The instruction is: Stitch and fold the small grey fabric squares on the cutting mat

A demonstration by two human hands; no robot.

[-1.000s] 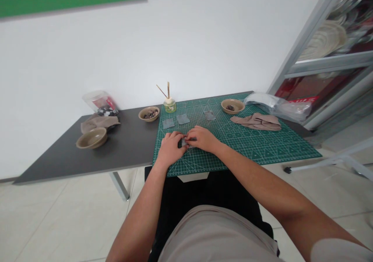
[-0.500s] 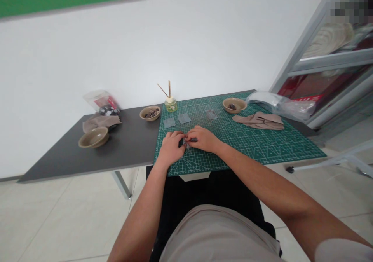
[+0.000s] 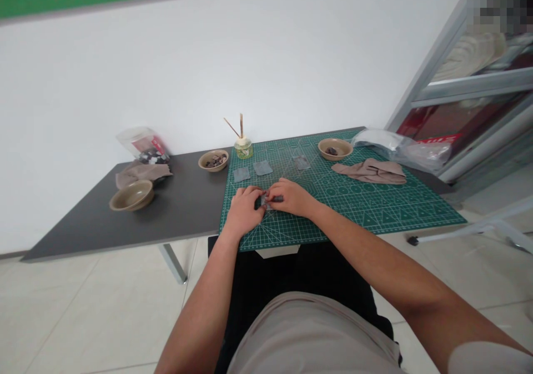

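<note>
Left hand and right hand pinch one small grey square.
It lies between them, over a green cutting mat on the counter. Beyond the left hand: a reed diffuser; beyond and right, a tan bowl and brown cloth.

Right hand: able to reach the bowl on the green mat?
Likely yes: nothing tall stands between the right hand and that bowl, though the hand is at a small grey piece.

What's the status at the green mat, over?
Left hand and right hand together at small greyish piece. Piece partly covered, grip unclear. Two grey squares lie beyond, apart from both hands.
</note>
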